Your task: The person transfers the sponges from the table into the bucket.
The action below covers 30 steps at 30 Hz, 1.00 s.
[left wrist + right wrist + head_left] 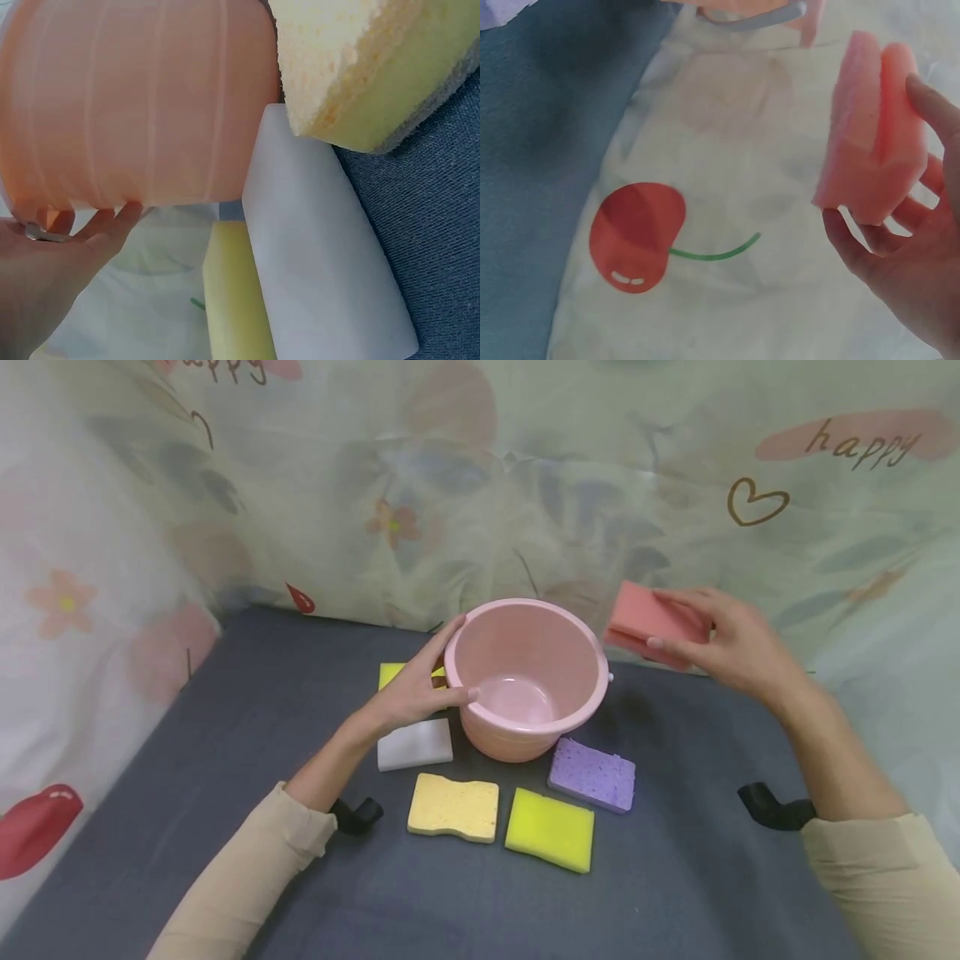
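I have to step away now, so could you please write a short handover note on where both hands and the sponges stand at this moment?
Left hand: grips the near-left rim of the pink basin, thumb inside.
Right hand: holds the pink sponge in the air, just right of the basin rim and above the mat.
Basin: upright on the dark mat, nothing in it.
Lying on the mat: white sponge, pale yellow sponge, bright yellow sponge, purple sponge, and another yellow one partly hidden behind the left hand.
Done: one sponge lifted.
Left: no sponge is in the basin yet; five lie outside.
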{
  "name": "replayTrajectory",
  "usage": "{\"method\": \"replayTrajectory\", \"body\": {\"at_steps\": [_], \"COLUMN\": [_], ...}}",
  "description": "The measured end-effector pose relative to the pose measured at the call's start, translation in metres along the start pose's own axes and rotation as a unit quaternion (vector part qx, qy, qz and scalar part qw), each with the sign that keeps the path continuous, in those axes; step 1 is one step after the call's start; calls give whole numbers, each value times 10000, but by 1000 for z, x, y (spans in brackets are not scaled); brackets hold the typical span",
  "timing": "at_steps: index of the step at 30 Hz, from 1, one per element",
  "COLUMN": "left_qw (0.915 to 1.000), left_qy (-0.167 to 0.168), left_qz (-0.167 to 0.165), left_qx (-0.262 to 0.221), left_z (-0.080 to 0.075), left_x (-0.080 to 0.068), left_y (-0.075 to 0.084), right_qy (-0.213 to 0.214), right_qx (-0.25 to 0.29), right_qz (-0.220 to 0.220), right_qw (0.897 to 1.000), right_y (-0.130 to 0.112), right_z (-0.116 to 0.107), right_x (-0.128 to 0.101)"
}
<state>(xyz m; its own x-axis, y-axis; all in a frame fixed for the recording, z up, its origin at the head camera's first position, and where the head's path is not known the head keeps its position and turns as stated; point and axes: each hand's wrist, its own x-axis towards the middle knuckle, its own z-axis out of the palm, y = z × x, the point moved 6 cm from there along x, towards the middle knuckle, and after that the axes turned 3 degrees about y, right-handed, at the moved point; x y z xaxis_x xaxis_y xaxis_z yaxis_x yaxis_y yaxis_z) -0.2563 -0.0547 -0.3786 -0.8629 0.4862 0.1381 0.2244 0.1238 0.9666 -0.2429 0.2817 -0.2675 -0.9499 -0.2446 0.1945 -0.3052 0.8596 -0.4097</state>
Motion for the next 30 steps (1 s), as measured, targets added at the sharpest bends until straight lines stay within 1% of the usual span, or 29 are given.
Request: {"method": "replayTrajectory", "body": {"at_steps": [5, 10, 15, 21, 30], "left_qw": [9999, 9996, 9996, 9995, 9995], "left_qy": [-25, -28, 30, 100, 82], "left_qz": [47, 64, 46, -7, 16], "left_qx": [154, 256, 279, 314, 309], "left_z": [0, 0, -2, -3, -2], "left_x": [0, 1, 0, -1, -1], "left_y": [2, 4, 2, 2, 2], "right_qy": [125, 125, -58, -186, -432], "right_qx": [35, -8, 98, 418, 675], "right_qz": [-214, -314, -439, -625, -677], "right_qw": [9997, 9994, 9990, 9970, 9945], "right_y": [-12, -25, -39, -54, -65], "right_z": [-3, -2, 2, 8, 27], "right_x": [3, 7, 14, 23, 35]}}
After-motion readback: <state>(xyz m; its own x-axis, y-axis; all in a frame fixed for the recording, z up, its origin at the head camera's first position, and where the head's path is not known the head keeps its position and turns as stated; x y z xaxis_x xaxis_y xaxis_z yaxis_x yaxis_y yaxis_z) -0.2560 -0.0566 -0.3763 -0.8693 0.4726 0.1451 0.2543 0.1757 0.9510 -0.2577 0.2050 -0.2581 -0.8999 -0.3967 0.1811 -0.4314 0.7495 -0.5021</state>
